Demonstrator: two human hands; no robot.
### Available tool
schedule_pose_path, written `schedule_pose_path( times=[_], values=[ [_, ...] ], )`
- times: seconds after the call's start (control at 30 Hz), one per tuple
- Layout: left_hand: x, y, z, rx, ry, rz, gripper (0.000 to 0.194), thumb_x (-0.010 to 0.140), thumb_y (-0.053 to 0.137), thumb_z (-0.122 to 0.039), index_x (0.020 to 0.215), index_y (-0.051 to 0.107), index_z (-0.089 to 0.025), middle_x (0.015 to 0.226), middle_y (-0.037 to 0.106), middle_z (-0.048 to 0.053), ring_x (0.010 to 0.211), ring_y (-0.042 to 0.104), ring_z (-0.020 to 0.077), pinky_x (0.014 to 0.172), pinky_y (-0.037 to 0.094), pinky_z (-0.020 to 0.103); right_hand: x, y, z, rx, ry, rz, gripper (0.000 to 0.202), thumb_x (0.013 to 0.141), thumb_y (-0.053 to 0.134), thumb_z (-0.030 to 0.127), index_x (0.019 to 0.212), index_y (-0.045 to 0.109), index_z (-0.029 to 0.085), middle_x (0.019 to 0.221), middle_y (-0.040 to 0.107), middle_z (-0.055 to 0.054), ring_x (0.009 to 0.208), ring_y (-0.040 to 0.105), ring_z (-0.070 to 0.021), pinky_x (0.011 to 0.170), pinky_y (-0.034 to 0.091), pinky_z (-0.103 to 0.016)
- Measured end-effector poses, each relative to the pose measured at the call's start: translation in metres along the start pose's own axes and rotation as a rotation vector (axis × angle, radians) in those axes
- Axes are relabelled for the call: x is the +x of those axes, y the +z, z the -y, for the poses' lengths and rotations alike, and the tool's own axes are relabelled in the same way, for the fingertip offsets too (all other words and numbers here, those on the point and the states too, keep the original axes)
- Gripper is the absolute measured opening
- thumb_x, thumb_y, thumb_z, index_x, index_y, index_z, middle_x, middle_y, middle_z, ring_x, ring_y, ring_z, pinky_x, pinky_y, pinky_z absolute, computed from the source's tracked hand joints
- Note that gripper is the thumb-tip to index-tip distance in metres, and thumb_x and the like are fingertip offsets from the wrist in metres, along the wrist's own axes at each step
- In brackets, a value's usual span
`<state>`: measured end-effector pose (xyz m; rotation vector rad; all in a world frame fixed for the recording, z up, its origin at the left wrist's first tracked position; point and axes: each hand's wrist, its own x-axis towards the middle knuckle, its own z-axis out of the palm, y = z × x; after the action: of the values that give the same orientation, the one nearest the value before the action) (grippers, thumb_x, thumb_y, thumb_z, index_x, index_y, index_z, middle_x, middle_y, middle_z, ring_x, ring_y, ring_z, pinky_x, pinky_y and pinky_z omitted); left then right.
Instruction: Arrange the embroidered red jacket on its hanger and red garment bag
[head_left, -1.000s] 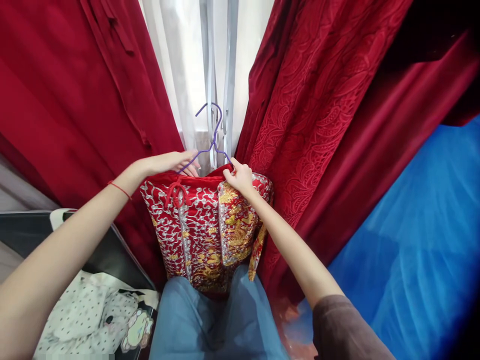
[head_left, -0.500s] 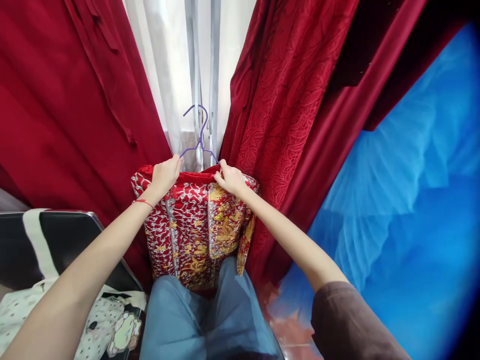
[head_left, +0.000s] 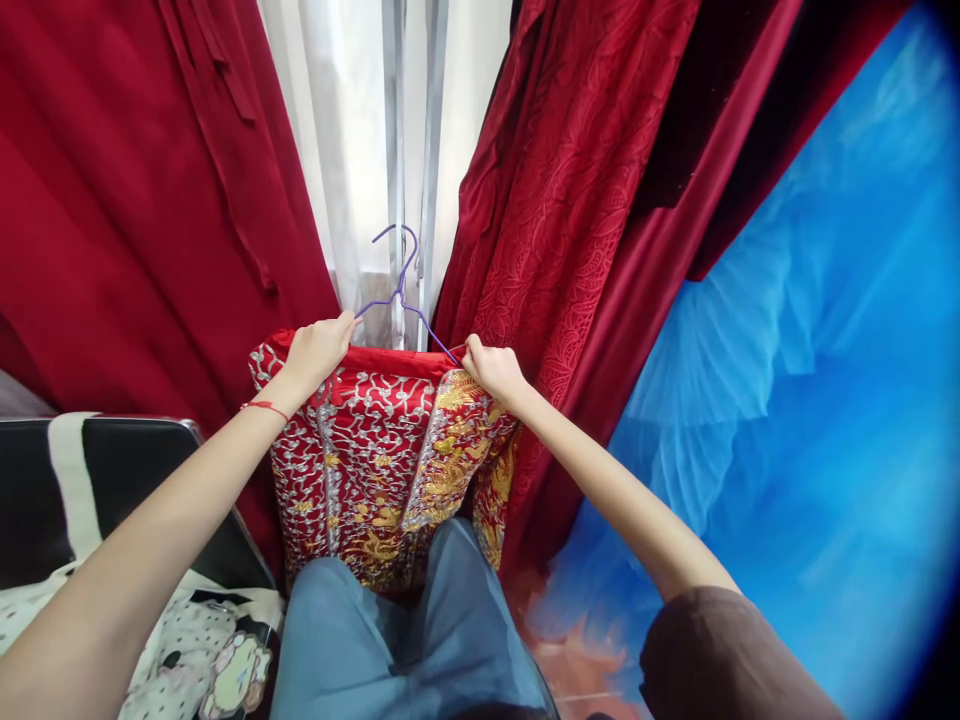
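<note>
A red garment, thickly embroidered in silver and gold, hangs in front of my knees. Its straight red top band looks like a skirt's waistband. Behind that band a thin purple clothes hanger stands upright, its hook pointing up and left. My left hand is closed on the band's left part, at the hanger's left arm. At the right part, my right hand pinches the band together with the hanger's right arm. The hanger's lower part is hidden behind the cloth.
Red curtain-like cloth hangs at left, and red lace-patterned cloth at right. A white sheer curtain and metal posts are between. Blue tulle spreads at right. A black case and a dotted bag are at lower left.
My right hand has moved outward to the right along the hanger's arm, and my left hand slightly left. The band between them is stretched wider and flatter.
</note>
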<state>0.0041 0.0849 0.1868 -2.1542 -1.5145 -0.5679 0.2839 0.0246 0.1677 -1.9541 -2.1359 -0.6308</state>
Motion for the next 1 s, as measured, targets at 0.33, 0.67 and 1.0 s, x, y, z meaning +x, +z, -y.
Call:
schedule_pose_path(
  times=[0.33, 0.67, 1.0],
  values=[
    [0.002, 0.005, 0.006, 0.001, 0.013, -0.015, 0.049, 0.105, 0.020, -0.041, 0.116, 0.059, -0.014, 0.092, 0.074, 0.017, 0.088, 0.073, 0.0327, 0.067, 0.050, 0.032, -0.015, -0.002, -0.026, -0.176, 0.085, -0.087, 0.042, 0.102, 0.021, 0.025, 0.109, 0.060, 0.009, 0.088, 0.075, -0.017, 0.079, 0.073, -0.0239, 0.056, 0.028, -0.028],
    [-0.004, 0.029, -0.002, -0.271, -0.004, -0.263, 0.059, 0.100, 0.032, -0.049, 0.141, 0.045, -0.008, 0.129, 0.060, 0.027, 0.112, 0.065, 0.0375, 0.086, 0.054, 0.046, -0.048, -0.025, -0.026, -0.284, 0.170, -0.038, 0.056, 0.105, 0.023, 0.053, 0.114, 0.057, 0.009, 0.079, 0.074, -0.018, 0.073, 0.073, -0.0258, 0.059, 0.029, -0.026],
    [0.012, 0.024, -0.079, -0.106, 0.866, -0.396, 0.051, 0.092, 0.057, -0.054, 0.120, 0.066, -0.012, 0.136, 0.061, 0.020, 0.135, 0.049, 0.0326, 0.116, 0.031, 0.050, -0.053, -0.040, 0.000, -0.230, -0.063, 0.112, 0.073, 0.090, 0.038, 0.079, 0.119, 0.051, 0.012, 0.082, 0.075, -0.018, 0.084, 0.075, -0.0317, 0.059, 0.030, -0.028]
  ],
)
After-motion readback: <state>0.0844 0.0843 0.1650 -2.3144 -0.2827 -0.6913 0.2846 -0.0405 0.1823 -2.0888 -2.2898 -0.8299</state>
